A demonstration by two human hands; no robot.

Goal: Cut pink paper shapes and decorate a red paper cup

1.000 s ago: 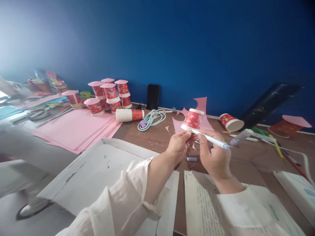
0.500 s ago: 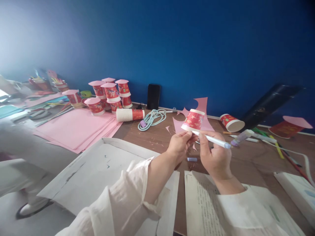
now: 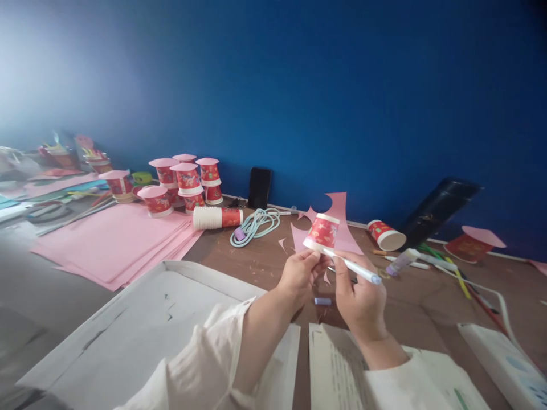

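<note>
My left hand [image 3: 300, 274] pinches the wide rim of an upside-down red paper cup [image 3: 323, 230] with a gold and white pattern. My right hand [image 3: 361, 296] is closed around a white marker [image 3: 354, 267], its tip end at the cup's rim and its pale blue end pointing right. Behind the cup stands a pink paper offcut [image 3: 339, 208] with curved cut-outs. A small lavender cap [image 3: 322, 301] lies on the brown table just below my hands. The fingertips under the cup are partly hidden.
Pink-topped red cups [image 3: 188, 179] are stacked at the left, beside pink paper sheets [image 3: 115, 239]. A row of nested cups [image 3: 217, 218], a coiled cable [image 3: 256, 228] and a phone [image 3: 259, 188] stand behind. At right lie a cup [image 3: 386, 235], a glue stick [image 3: 402, 262] and a black case [image 3: 442, 208].
The camera view has shifted, so the whole scene sits lower and a little further left. My hands keep the same hold on cup and marker. A white-clothed figure at the left edge is gone.
</note>
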